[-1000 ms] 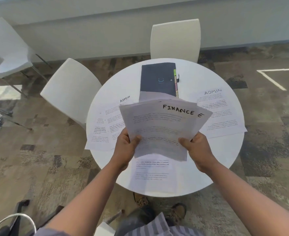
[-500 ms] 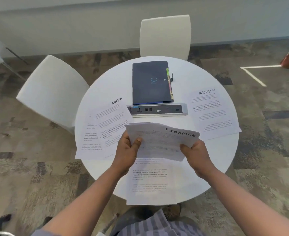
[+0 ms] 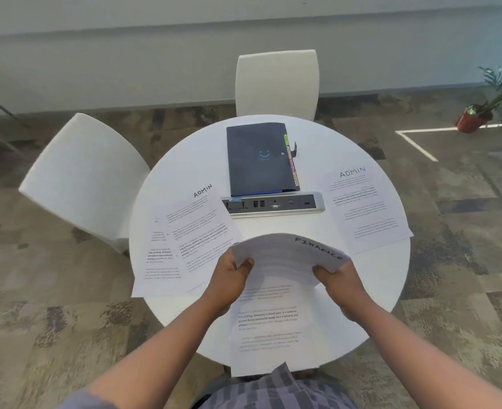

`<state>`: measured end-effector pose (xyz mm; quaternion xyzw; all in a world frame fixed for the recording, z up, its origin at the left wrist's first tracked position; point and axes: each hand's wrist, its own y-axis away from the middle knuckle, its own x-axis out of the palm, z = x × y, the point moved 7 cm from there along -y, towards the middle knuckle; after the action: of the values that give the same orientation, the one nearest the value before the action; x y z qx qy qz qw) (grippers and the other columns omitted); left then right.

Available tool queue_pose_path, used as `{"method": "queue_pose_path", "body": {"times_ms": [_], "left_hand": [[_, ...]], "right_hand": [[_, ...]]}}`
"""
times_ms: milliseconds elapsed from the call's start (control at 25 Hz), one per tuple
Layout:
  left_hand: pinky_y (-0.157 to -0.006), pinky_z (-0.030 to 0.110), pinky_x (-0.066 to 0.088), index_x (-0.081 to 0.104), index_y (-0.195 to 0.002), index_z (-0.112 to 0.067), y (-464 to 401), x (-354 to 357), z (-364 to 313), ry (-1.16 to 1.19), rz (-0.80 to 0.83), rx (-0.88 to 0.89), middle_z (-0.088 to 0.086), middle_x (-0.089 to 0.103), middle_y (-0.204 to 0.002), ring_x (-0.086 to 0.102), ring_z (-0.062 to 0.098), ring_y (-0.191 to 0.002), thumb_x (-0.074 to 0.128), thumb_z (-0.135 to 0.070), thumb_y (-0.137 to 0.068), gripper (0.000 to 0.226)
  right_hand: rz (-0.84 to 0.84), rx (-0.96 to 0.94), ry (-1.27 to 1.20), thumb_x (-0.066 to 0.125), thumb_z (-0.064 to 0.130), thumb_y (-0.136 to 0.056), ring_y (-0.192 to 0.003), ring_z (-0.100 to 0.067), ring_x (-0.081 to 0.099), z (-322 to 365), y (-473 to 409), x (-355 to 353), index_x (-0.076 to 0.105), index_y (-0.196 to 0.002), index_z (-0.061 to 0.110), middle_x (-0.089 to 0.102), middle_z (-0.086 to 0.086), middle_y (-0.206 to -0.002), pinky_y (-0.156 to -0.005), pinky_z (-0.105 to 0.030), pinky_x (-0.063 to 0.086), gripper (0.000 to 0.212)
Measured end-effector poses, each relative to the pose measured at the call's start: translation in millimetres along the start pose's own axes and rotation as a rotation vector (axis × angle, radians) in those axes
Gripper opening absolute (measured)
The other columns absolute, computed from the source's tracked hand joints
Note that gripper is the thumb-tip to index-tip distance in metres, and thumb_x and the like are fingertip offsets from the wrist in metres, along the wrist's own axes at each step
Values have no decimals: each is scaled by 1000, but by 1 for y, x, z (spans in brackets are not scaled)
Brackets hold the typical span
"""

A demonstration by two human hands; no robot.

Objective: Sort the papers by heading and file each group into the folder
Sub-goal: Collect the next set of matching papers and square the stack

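White FINANCE papers point(image 3: 288, 255) gripped between both hands.

You've dropped the FINANCE sheets point(image 3: 288, 256) from upright & fanned, where they hid the power strip point(image 3: 273, 203) & the folder's near edge, to nearly flat just above the table point(image 3: 371, 296), on the near side of the strip. A sec ago two headings showed in the fan; now only one, sheets squared up, bowed in the middle. Your left hand point(image 3: 229, 278) & right hand point(image 3: 340, 280) came down w/ them, closer to you. The strip is fully uncovered now.
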<state>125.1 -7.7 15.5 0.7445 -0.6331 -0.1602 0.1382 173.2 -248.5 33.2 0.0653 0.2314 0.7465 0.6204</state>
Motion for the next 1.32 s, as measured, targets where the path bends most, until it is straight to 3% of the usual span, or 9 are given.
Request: {"method": "queue_pose_path", "body": {"times_ms": [120,280,480,720,800,920,1080,1200,1320], "left_hand": [[-87,26,54,64,-124,-25,-3,-2,-6,-76,74,11,1,72,-120,67,18,-112,48,-5,-106,32],[-82,15,49,63,-121,-34,-4,-6,-14,-139,155,5,-8,71,-122,65,6,-112,45,-7,-108,35],[-100,33,51,63,-131,-24,-14,-14,-16,-117,113,55,-6,72,-125,64,16,-119,48,-11,-107,31],[-78,14,54,62,-133,-22,2,-7,7,-112,215,-22,-8,73,-123,69,9,-111,44,-13,-110,31],[-85,18,54,62,-133,-22,1,-9,8,-89,196,-6,-7,73,-123,69,10,-112,45,-14,-109,31],[-96,30,54,64,-130,-23,2,-11,8,-56,159,3,-7,74,-121,68,16,-115,49,-15,-108,28],[-90,37,60,67,-123,-14,0,-7,-5,58,147,18,4,78,-114,73,26,-109,51,-10,-107,24],[-90,49,60,64,-128,-8,-8,-4,-17,201,103,11,12,75,-120,73,32,-109,51,-10,-107,25],[-87,50,62,61,-134,-14,-11,7,-19,413,16,-95,8,73,-128,71,29,-113,48,-10,-108,30]], "right_hand": [[-32,-19,-39,54,-10,-91,-91,-17,62,10,5,2,64,-104,36,70,3,-100,-74,-29,50,49],[-52,-11,-10,53,-8,-93,-102,-20,64,5,9,4,62,-108,36,71,-1,-109,-76,-30,51,47],[-137,-6,-50,56,-2,-97,-97,-19,65,6,12,-3,69,-102,24,74,-1,-102,-76,-32,51,30],[-60,39,-16,55,-3,-98,-106,-25,66,-16,21,9,70,-103,28,75,-1,-106,-94,-50,53,35],[-89,35,-15,56,0,-99,-107,-28,66,-14,20,8,69,-103,27,74,-5,-108,-95,-53,52,30],[-99,29,-10,56,3,-100,-104,-28,66,-10,23,7,69,-100,26,74,-6,-105,-86,-44,52,27],[-36,-7,-75,58,3,-101,-100,-19,74,9,26,-3,73,-108,20,80,3,-103,-78,-28,57,23],[37,23,-178,64,5,-98,-95,-25,76,16,20,-26,71,-111,7,79,-9,-107,-78,-33,59,15],[111,140,-356,67,17,-93,-95,-28,72,4,16,-49,71,-112,7,76,-16,-112,-77,-37,59,21]]}}
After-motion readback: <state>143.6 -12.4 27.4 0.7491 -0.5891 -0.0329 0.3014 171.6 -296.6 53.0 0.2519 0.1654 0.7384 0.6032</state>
